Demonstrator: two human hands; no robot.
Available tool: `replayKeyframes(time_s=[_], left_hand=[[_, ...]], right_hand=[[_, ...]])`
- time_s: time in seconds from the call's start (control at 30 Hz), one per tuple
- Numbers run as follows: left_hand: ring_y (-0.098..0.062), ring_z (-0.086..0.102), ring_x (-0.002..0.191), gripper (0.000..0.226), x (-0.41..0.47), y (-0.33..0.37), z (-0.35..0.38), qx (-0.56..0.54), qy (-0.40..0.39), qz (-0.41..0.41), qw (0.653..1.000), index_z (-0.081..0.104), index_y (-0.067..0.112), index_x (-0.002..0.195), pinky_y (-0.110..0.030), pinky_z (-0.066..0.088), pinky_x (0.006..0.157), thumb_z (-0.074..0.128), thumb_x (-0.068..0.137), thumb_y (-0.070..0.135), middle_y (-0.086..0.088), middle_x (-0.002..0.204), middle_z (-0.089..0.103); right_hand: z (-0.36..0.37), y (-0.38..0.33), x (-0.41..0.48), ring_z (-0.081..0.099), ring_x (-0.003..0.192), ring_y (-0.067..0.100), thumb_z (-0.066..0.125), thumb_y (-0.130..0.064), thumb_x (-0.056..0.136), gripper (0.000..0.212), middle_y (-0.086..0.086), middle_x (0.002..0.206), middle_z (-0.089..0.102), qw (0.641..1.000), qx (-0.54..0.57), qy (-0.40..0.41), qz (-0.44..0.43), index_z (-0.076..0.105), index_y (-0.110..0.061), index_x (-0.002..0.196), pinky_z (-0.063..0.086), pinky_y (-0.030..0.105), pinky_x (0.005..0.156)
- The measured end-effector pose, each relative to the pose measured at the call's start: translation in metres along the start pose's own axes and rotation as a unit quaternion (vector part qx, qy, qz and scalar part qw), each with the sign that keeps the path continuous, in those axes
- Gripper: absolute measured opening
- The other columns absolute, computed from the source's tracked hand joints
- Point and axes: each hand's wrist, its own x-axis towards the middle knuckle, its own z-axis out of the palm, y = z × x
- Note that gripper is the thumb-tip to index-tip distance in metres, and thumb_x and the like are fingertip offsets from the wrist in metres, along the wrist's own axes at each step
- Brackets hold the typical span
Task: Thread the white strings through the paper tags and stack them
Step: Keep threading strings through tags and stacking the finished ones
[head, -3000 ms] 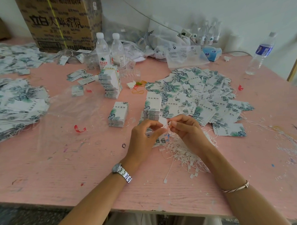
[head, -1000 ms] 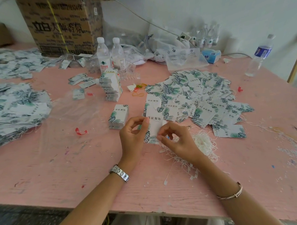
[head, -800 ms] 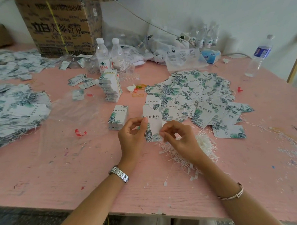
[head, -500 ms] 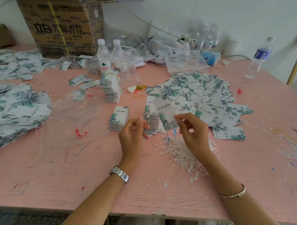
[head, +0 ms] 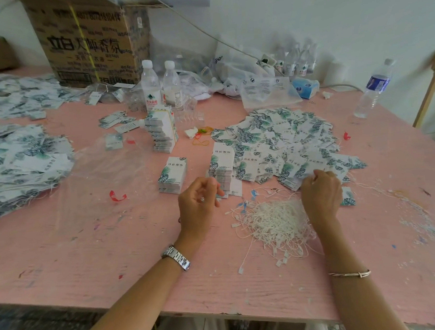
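Head view showed the right hand (head: 321,195) curled on the paper tags (head: 272,142), hold unclear, and the left hand (head: 199,205) loose and empty by the white strings (head: 271,225) near the table (head: 91,257) front edge, so it looked between tags and next needed a fresh tag and string.

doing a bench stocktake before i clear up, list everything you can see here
table: 1, pink, under everything
white strings: 1 tangled pile, near edge
loose tags: 1 spread, white with green leaves, right of centre
tag stacks: 3, same print, centre
tag heaps: 2, left side
cardboard box: 1, brown, back left
water bottles: 2, clear, behind tallest stack
blue-label bottle: 1, far right
plastic sheet: 1, clear, left of centre
red scraps: 2
tissue pack: 1, blue, back
left hand: loosely curled, nothing seen in it
right hand: curled at loose tags' edge, grip unclear
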Motion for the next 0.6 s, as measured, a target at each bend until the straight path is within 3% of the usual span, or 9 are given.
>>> replayKeyframes(time_s=[0.07,0.2,0.33,0.4,0.6], left_hand=[[-0.009,0.061,0.055,0.027,-0.001,-0.001,0.000,0.015,-0.011,0.015,1.000,0.066,0.024,0.078,-0.020,0.048,0.056,0.055,0.092,0.045,0.008,0.070,0.070],[-0.007,0.056,0.065,0.022,-0.002,-0.006,0.001,0.138,-0.047,0.045,0.988,0.065,0.031,0.075,-0.022,0.041,0.058,0.057,0.087,0.047,0.013,0.068,0.063],[-0.013,0.047,0.083,0.012,-0.002,-0.012,0.002,0.375,-0.093,0.167,0.907,0.071,0.026,0.079,-0.030,0.037,0.073,0.067,0.079,0.037,0.010,0.083,0.050],[-0.016,0.045,0.089,0.010,-0.004,-0.013,0.003,0.426,-0.120,0.161,0.882,0.072,0.026,0.080,-0.033,0.037,0.074,0.070,0.074,0.034,0.009,0.088,0.045],[-0.019,0.045,0.098,0.014,-0.003,-0.017,-0.001,0.473,-0.160,0.105,0.860,0.069,0.026,0.082,-0.031,0.035,0.081,0.071,0.072,0.036,0.005,0.096,0.050]], right_hand=[[0.000,0.000,-0.001,0.051,0.093,0.034,0.047,-0.010,0.095,0.024,0.023,0.104,0.060,0.999,-0.031,-0.038,0.007,0.065,0.006,0.095,0.046,0.044,0.076],[0.000,-0.001,-0.004,0.047,0.108,0.039,0.047,-0.017,0.096,0.030,0.023,0.120,0.051,0.994,-0.077,-0.081,0.002,0.065,0.002,0.113,0.042,0.044,0.080],[0.001,-0.006,-0.007,0.048,0.105,0.035,0.052,-0.018,0.097,0.032,0.021,0.122,0.046,0.994,-0.067,-0.079,-0.025,0.061,-0.002,0.124,0.039,0.039,0.074],[0.002,-0.009,-0.008,0.049,0.102,0.033,0.054,-0.019,0.097,0.032,0.019,0.119,0.046,0.995,-0.054,-0.069,-0.042,0.061,-0.003,0.124,0.038,0.037,0.073],[0.004,-0.015,-0.014,0.050,0.094,0.027,0.057,-0.014,0.095,0.026,0.014,0.111,0.049,0.996,-0.003,-0.030,-0.088,0.065,-0.005,0.118,0.035,0.033,0.069]])
